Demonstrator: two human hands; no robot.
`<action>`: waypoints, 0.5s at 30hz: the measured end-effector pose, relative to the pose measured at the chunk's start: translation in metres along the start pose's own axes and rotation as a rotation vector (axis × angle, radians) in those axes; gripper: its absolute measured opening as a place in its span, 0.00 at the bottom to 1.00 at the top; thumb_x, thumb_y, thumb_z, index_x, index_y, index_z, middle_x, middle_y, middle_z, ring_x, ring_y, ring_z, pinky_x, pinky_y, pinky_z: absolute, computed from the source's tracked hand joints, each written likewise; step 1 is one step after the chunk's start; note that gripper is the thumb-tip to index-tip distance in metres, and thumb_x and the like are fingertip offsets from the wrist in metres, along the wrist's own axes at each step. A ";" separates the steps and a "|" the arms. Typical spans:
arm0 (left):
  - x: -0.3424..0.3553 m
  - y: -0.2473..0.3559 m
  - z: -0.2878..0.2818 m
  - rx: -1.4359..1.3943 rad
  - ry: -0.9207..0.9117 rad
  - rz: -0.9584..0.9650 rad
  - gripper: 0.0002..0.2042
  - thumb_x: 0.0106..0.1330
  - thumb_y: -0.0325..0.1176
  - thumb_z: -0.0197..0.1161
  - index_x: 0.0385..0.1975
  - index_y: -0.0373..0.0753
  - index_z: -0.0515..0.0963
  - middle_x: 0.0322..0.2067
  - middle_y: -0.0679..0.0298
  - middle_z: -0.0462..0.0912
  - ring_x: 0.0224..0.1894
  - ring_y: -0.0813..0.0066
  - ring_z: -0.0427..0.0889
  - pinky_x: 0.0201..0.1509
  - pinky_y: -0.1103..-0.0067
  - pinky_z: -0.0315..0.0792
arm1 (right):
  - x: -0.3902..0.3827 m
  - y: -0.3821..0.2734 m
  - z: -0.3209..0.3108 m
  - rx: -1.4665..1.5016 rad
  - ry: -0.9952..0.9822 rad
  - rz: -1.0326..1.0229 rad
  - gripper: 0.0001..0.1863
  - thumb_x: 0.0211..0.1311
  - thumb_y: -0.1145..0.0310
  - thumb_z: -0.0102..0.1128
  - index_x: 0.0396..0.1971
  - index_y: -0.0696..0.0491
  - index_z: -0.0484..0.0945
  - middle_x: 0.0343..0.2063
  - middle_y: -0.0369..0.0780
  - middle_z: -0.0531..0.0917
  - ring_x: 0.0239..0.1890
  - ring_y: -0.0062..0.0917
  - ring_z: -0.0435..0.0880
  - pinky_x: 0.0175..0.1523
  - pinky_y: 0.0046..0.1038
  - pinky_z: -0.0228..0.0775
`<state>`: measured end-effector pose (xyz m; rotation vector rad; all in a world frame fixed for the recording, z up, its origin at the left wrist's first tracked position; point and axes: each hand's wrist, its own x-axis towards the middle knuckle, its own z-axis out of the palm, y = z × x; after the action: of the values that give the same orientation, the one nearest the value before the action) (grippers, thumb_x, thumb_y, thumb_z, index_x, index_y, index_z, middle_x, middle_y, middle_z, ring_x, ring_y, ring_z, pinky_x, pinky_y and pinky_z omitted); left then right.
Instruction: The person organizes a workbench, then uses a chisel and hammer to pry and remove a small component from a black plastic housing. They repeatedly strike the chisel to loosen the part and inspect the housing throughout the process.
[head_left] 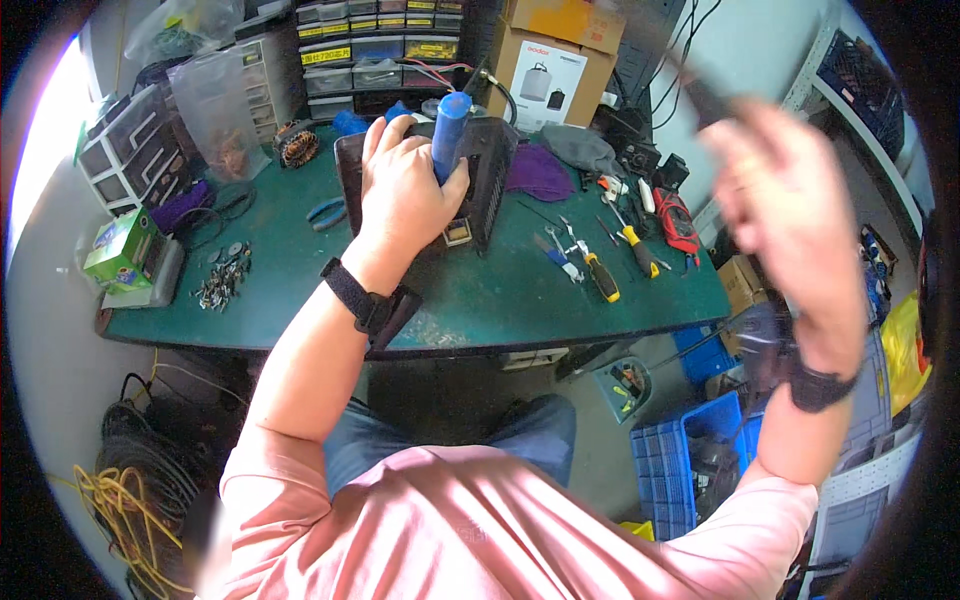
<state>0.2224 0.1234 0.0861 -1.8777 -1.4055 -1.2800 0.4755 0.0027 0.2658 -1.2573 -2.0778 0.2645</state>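
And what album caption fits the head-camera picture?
Green workbench: left hand grips a blue cylinder; blurred right hand holds something dark.

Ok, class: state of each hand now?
Left hand: closed, holding a blue cylinder.
Right hand: closed on a dark object, too blurred to identify.

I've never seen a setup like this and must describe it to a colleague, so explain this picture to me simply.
There is no machine here: these are a person's own bare hands. The one picture comes from a wide fisheye camera worn on the head, looking down, so edges bend near the rim.

The left hand grips a blue cylinder at a black vented casing. The right hand, off to the right, is blurred; it holds a dark object too smeared to identify.

On the green workbench lie small metal parts, blue-handled pliers, a purple cloth, yellow-and-black-handled tools and a red meter.
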 end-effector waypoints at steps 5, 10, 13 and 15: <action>0.006 -0.003 0.002 -0.015 0.004 -0.008 0.16 0.55 0.41 0.64 0.25 0.29 0.83 0.33 0.51 0.84 0.56 0.51 0.75 0.69 0.59 0.55 | -0.001 0.002 0.003 0.074 -0.009 0.107 0.14 0.69 0.58 0.55 0.39 0.55 0.76 0.16 0.27 0.69 0.14 0.07 0.63 0.18 0.12 0.52; 0.003 -0.002 0.000 0.028 -0.044 0.004 0.14 0.56 0.40 0.63 0.32 0.36 0.84 0.35 0.51 0.84 0.56 0.51 0.73 0.69 0.58 0.55 | -0.003 -0.001 0.009 0.055 0.005 0.021 0.15 0.70 0.57 0.54 0.39 0.55 0.76 0.15 0.27 0.69 0.14 0.07 0.63 0.18 0.12 0.52; 0.002 0.002 0.003 0.029 -0.054 -0.011 0.14 0.56 0.41 0.63 0.32 0.36 0.84 0.35 0.51 0.84 0.56 0.51 0.73 0.69 0.58 0.54 | -0.008 0.021 0.024 0.010 -0.100 0.059 0.14 0.69 0.58 0.55 0.37 0.55 0.75 0.15 0.28 0.70 0.14 0.07 0.65 0.18 0.12 0.53; 0.003 0.001 -0.001 0.024 -0.042 0.009 0.14 0.56 0.41 0.63 0.32 0.35 0.84 0.35 0.51 0.84 0.56 0.51 0.73 0.69 0.58 0.54 | -0.008 0.006 0.012 0.030 -0.019 0.022 0.14 0.70 0.58 0.55 0.37 0.55 0.75 0.15 0.28 0.70 0.14 0.07 0.64 0.18 0.12 0.53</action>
<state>0.2228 0.1233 0.0894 -1.9033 -1.4254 -1.2204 0.4747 0.0011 0.2505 -1.2653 -2.0692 0.3181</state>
